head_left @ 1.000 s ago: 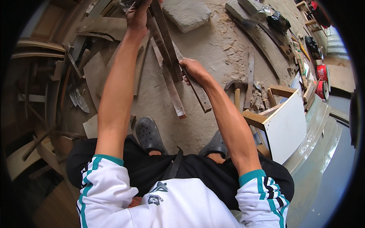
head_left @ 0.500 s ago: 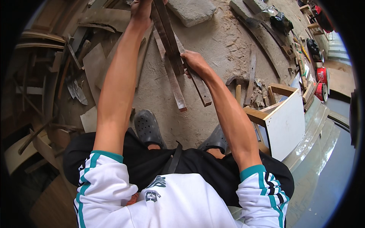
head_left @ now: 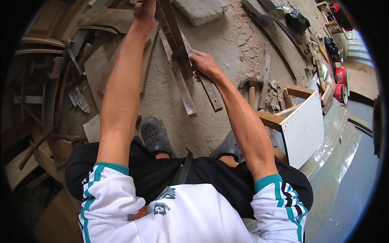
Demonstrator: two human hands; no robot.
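Several long wooden strips are held out over the floor between my arms. My right hand is wrapped round the right-hand wooden strip, which has a small hole near its close end. Against it lie a dark wooden bar and a lighter wooden strip, slanting to the left of my right hand. My left hand is closed at the far part of the strips by the top edge; its fingers are partly cut off. Whether the strips are joined together, I cannot tell.
Wood offcuts are heaped on the left. A stone slab lies ahead. At the right are a hammer, a white-sided wooden box frame, glass sheets and red cans. My grey clogs rest on the floor.
The view has shifted slightly, so hands and strips appear a little to the left. Both hands keep the same hold on the wooden strips.
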